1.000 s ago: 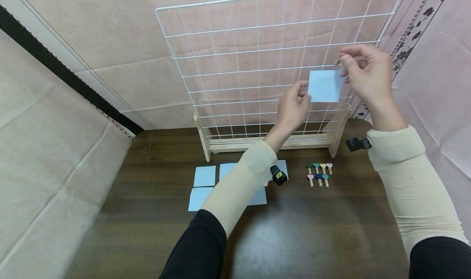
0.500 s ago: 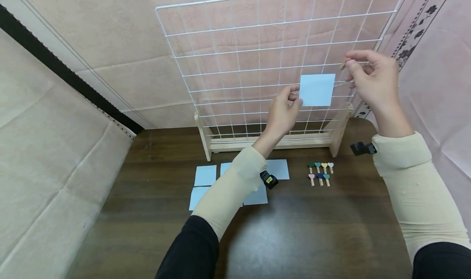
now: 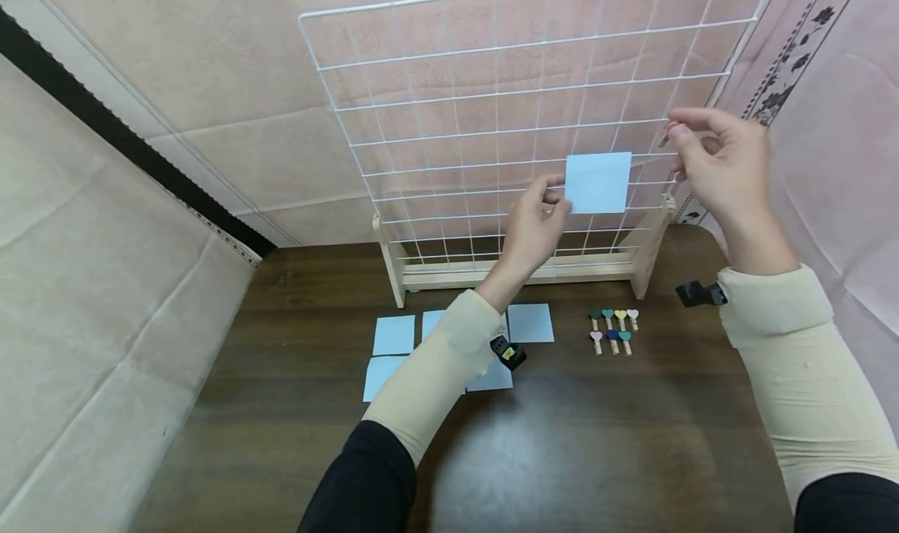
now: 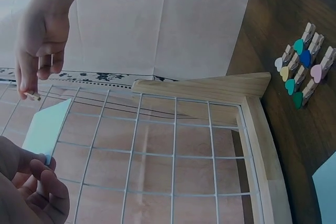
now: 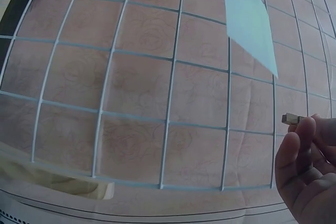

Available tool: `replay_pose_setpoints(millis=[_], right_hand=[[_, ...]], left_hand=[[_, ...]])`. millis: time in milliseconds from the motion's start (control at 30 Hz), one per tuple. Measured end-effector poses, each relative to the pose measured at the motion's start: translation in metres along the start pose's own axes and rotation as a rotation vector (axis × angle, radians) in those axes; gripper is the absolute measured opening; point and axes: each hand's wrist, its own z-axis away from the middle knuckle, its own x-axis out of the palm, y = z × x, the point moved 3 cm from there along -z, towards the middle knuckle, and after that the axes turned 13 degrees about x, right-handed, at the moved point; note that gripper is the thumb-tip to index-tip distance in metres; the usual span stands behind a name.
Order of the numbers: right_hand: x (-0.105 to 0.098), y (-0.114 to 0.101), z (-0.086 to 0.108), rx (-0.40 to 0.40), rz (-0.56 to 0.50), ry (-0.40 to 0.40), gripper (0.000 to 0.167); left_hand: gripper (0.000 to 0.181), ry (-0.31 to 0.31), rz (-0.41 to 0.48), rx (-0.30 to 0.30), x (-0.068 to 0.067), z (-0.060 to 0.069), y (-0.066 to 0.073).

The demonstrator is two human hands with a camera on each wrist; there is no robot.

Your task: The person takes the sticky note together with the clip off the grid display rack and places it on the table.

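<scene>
My left hand (image 3: 537, 221) pinches a square light-blue paper note (image 3: 598, 183) by its left edge, in front of the lower right part of a white wire grid (image 3: 456, 131). To the right of the note, my right hand (image 3: 730, 166) holds a small wooden clothespin (image 5: 290, 119) between thumb and fingertips. In the right wrist view the pin's bare end sticks out, apart from the note (image 5: 251, 22). From the left wrist, the note (image 4: 48, 127) is seen at a slant just before the wires, and whether it touches them I cannot tell.
Several more blue notes (image 3: 531, 323) lie in rows on the dark wooden table (image 3: 597, 439), partly hidden by my left sleeve. Several heart-topped clothespins (image 3: 612, 335) are lined up in two rows to the right. A wooden stand (image 3: 641, 260) supports the grid.
My left hand has carried the note left and down along the grid. The right hand, still pinching the clothespin, has shifted right and slightly lower, away from the note.
</scene>
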Motion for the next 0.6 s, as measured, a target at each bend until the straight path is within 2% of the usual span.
replay_pose_setpoints(millis=[367, 600], right_hand=[[-0.003, 0.017, 0.008, -0.054, -0.024, 0.015, 0.023], [-0.002, 0.029, 0.013, -0.094, -0.017, 0.039, 0.022]], left_hand=[[0.037, 0.033, -0.016, 0.010, -0.004, 0.009, -0.007], [0.037, 0.035, -0.021, 0.016, -0.009, 0.021, -0.014]])
